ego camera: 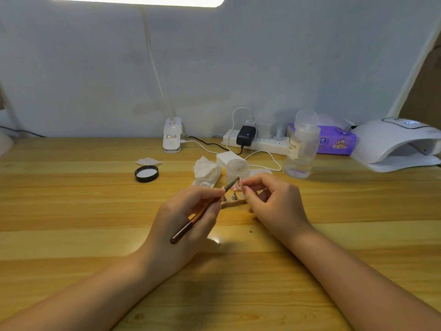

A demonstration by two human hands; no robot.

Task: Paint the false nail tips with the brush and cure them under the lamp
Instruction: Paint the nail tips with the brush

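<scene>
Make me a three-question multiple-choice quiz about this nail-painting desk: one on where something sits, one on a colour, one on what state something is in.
1. Where is the curing lamp?
A. far right of the table
B. far left
C. between the hands

2. What colour is the tissue pack?
A. green
B. purple
C. red

3. What is the left hand doing?
A. resting flat
B. lifting the lid
C. gripping the brush

Answers: 1 A, it stands at the right edge by the wall. 2 B, its wrapper is purple. 3 C, fingers curl round the handle, tip meeting the nail tip pinched by the right hand.
</scene>
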